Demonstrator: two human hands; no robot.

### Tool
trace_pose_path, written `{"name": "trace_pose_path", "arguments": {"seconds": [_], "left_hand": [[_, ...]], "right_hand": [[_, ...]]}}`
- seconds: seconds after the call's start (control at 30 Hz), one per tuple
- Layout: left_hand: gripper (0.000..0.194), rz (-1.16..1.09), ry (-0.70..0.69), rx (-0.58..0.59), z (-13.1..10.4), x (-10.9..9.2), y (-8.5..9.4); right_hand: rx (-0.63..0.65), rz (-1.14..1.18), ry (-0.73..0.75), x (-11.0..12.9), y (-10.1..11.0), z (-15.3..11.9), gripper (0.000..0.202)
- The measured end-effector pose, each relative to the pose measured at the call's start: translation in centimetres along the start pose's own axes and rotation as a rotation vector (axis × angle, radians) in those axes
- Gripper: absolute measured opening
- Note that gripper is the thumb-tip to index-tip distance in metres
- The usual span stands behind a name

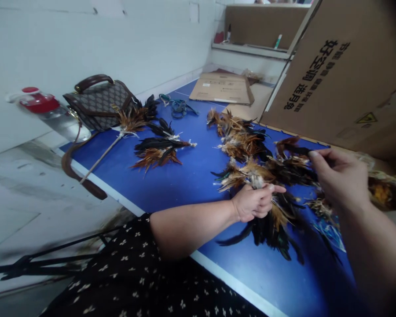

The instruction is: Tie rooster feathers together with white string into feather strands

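Observation:
My left hand [255, 202] is closed around the bound end of a bunch of feathers [267, 231]. Long black and brown plumes hang below the fist, over the blue tabletop. Higher up on the right, my right hand [343, 178] pinches a dark feather [295, 149] between thumb and finger, its reddish-brown end pointing left. Beyond both hands lies a row of brown and black feather bundles [239, 136]. Another group of tied feathers [160, 149] rests apart on the left side of the table.
A patterned handbag [99, 108] and a red-capped water bottle [61, 116] stand at the left, near a feather-topped stick [102, 154]. Blue string [181, 108] and flat cardboard [221, 88] lie at the back. A large cardboard box [336, 88] walls off the right.

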State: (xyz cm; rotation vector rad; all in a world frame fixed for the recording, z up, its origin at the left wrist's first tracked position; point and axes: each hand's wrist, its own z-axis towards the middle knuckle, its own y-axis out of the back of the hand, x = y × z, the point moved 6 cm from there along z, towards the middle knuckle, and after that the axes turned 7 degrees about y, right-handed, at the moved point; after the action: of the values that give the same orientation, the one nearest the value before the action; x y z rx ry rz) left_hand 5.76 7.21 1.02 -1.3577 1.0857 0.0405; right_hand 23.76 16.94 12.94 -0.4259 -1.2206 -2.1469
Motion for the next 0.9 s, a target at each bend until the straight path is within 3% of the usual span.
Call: {"name": "trace_pose_path", "arguments": {"seconds": [0.07,0.13,0.3,0.4,0.57,0.7,0.8,0.9], "left_hand": [[0.032,-0.066,-0.024,-0.018,0.5,-0.1,0.3],[0.033,-0.106,-0.049,-0.051,0.9,-0.2,0.7],[0.031,-0.144,-0.1,-0.103,1.4,-0.3,1.0],[0.024,-0.148,-0.122,-0.108,1.3,-0.4,1.0],[0.018,-0.07,-0.159,-0.098,0.9,-0.6,0.5],[0.035,0.023,-0.313,-0.104,0.2,-1.2,0.0],[0.043,0.187,-0.257,-0.11,0.0,-0.3,-0.2],[0.034,0.382,-0.208,-0.157,-0.1,0.9,0.0]], "right_hand": [[-0.122,0.176,-0.022,0.3,1.8,-2.5,0.04],[-0.155,0.268,-0.015,0.8,2.5,-5.3,0.039],[0.024,0.267,0.187,2.5,0.9,-11.2,0.026],[0.102,0.273,0.173,2.0,-0.8,-13.4,0.024],[0.149,0.287,0.099,1.1,-2.4,-14.8,0.028],[0.214,0.35,0.105,1.4,-2.3,-14.8,0.03],[0.115,0.408,-0.071,0.2,-1.2,-14.6,0.035],[0.095,0.478,-0.143,0.0,-0.8,-14.6,0.039]]}}
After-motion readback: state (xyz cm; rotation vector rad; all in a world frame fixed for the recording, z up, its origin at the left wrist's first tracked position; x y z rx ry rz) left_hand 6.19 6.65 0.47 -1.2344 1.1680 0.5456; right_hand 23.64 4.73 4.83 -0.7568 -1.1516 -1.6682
